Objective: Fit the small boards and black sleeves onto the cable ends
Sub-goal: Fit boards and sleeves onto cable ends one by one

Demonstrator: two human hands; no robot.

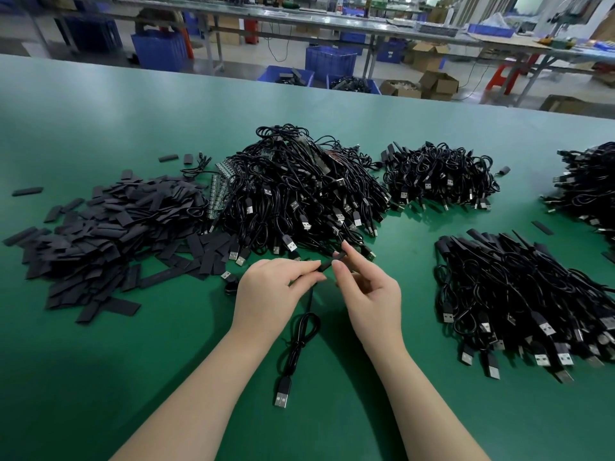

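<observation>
Both hands over green tabletop (100,377), centre front. Left hand (269,287) pinches 1 end of a black sleeve (327,265); right hand (369,294) pinches the other end between thumb and forefinger. Its cable (301,331) loops down to a USB plug (283,392) lying flat. Loose sleeve pile (109,227) left, cable heap (299,191) behind.

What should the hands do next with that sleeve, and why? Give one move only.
Probably slide the short black sleeve further along the thin black cable end. The left hand and right hand both pinch it above the green table, so it seems mid-fitting.
</observation>
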